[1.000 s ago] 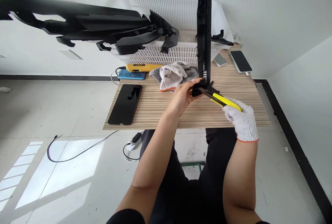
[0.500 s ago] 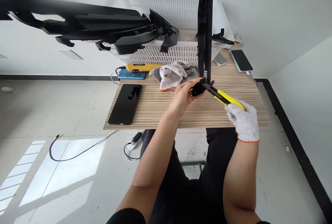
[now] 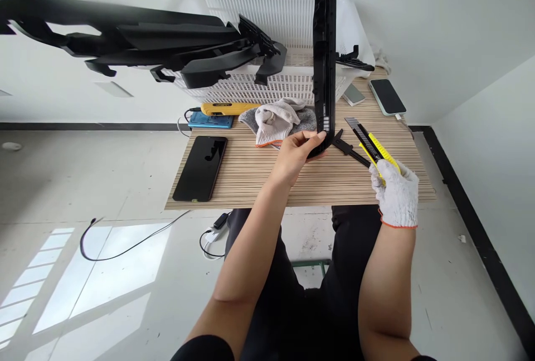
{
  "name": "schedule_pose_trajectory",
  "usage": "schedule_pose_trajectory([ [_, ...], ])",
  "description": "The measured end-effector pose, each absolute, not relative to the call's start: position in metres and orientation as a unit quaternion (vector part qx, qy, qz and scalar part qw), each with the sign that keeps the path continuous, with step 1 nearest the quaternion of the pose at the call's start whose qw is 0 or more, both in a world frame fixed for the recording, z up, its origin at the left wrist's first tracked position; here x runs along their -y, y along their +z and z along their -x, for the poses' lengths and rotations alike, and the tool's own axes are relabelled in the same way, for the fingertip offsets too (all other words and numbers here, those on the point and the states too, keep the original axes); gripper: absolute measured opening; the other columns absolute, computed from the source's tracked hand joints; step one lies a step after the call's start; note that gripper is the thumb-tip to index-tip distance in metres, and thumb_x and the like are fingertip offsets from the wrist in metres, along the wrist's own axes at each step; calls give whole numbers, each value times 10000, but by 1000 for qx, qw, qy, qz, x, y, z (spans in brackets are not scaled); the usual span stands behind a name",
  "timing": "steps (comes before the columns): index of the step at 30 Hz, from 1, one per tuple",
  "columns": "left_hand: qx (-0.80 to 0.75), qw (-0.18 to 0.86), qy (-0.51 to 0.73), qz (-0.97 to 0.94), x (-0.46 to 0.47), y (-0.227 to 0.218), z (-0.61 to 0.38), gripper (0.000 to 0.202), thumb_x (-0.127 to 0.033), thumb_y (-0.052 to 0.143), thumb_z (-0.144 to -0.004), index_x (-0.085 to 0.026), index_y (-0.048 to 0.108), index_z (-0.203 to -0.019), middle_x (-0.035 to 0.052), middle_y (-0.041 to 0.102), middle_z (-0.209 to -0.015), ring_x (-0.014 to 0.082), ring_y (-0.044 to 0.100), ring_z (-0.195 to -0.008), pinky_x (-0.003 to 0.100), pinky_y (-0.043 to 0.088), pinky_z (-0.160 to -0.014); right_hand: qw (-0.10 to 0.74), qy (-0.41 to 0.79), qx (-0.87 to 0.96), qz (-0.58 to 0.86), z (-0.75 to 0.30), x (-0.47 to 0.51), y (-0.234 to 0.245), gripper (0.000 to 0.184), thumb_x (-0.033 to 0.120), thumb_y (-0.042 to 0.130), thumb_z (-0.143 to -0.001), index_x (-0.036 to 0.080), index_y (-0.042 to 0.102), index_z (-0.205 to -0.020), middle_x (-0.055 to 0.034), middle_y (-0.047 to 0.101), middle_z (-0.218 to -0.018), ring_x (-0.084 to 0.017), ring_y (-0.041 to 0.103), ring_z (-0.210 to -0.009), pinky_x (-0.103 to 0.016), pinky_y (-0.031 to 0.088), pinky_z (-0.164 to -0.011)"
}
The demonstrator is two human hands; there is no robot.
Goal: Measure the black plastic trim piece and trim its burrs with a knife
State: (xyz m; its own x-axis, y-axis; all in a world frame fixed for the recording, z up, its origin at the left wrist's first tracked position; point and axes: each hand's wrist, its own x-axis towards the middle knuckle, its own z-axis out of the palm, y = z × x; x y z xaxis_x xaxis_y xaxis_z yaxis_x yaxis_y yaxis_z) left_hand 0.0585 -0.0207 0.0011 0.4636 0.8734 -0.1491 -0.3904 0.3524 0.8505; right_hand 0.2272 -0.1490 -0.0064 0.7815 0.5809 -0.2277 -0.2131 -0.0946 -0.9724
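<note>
My bare left hand (image 3: 297,152) grips the lower end of a long black plastic trim piece (image 3: 324,43), which stands nearly upright and runs out of the top of the view. In a white knit glove with an orange cuff, my right hand (image 3: 395,191) is closed round a yellow and black utility knife (image 3: 376,149). Its blade is extended and points up and left, apart from the trim piece. Beneath the knife a black caliper (image 3: 349,149) lies on the table; its right end is hidden by the knife and glove.
A white plastic basket (image 3: 246,91) at the back holds several black plastic parts (image 3: 167,43) jutting far left. On the striped table (image 3: 259,183) lie a black phone (image 3: 200,169), a crumpled glove (image 3: 278,118), a yellow tool (image 3: 228,108), a blue box (image 3: 211,120) and a charging phone (image 3: 387,97).
The knife has come away from the trim piece, to the right, its blade now turned more upward. The trim's lower end has turned and shifted slightly left, and my left thumb now lies across it.
</note>
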Motion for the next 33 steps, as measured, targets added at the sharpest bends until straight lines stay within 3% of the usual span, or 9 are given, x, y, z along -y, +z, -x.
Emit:
schedule_pose_trajectory([
  [4, -342, 747, 417, -388, 22, 1, -61, 498, -390, 856, -772, -182, 432, -614, -53, 526, -655, 84, 588, -666, 287, 645, -735, 662, 297, 131, 676, -228, 149, -8, 300, 423, 843, -635, 205, 693, -777, 18, 678, -645, -74, 523, -422, -150, 249, -287],
  [6, -347, 746, 418, -384, 22, 1, -62, 498, -389, 835, -796, -190, 406, -641, -61, 514, -656, 84, 591, -670, 299, 647, -756, 661, 299, 132, 676, -228, 149, -7, 308, 427, 845, -631, 207, 695, -784, 18, 678, -649, -75, 519, -421, -156, 233, -282],
  [10, -319, 766, 410, -379, 25, 2, -60, 352, -272, 832, -784, -219, 508, -910, -43, 664, -817, 145, 701, -832, 398, 631, -883, 657, 307, 140, 674, -228, 150, -7, 326, 414, 860, -610, 201, 706, -802, 5, 680, -650, -76, 517, -429, -162, 229, -277],
  [14, -257, 788, 363, -425, 29, 3, -57, 492, -255, 836, -758, -242, 535, -1147, 31, 751, -1020, 238, 748, -987, 476, 574, -973, 661, 308, 147, 668, -229, 150, -7, 325, 410, 866, -603, 199, 694, -779, 2, 675, -650, -71, 506, -422, -161, 222, -272],
  [16, -244, 779, 344, -465, 30, 3, -57, 464, -305, 849, -761, -229, 586, -1137, 36, 754, -969, 241, 751, -941, 447, 575, -941, 659, 310, 150, 669, -230, 150, -8, 308, 399, 859, -611, 197, 690, -771, 3, 671, -649, -66, 498, -415, -158, 227, -272],
  [21, -294, 759, 351, -464, 30, 3, -60, 310, -462, 784, -850, -236, 616, -979, -29, 637, -633, 205, 710, -669, 408, 603, -764, 656, 316, 151, 669, -231, 150, -10, 267, 367, 836, -629, 193, 710, -787, -4, 675, -646, -66, 501, -424, -150, 261, -283],
  [26, -374, 751, 325, -436, 25, 4, -58, 413, -617, 692, -879, -213, 618, -924, 64, 705, -700, 309, 766, -817, 427, 625, -750, 654, 322, 151, 668, -231, 151, -7, 272, 359, 839, -601, 198, 716, -784, -6, 677, -636, -72, 496, -430, -162, 273, -299],
  [29, -364, 746, 337, -445, 23, 3, -56, 309, -506, 680, -914, -209, 598, -932, 66, 744, -815, 270, 769, -856, 399, 640, -758, 642, 338, 176, 665, -235, 154, -9, 252, 343, 823, -593, 202, 714, -771, 1, 656, -606, -79, 471, -408, -184, 242, -301],
  [33, -319, 734, 385, -460, 22, -1, -56, 185, -290, 712, -888, -208, 582, -990, 42, 753, -1038, 220, 755, -996, 405, 628, -908, 605, 375, 238, 661, -246, 161, -17, 211, 280, 830, -608, 194, 743, -780, 31, 589, -538, -79, 451, -420, -201, 297, -358],
])
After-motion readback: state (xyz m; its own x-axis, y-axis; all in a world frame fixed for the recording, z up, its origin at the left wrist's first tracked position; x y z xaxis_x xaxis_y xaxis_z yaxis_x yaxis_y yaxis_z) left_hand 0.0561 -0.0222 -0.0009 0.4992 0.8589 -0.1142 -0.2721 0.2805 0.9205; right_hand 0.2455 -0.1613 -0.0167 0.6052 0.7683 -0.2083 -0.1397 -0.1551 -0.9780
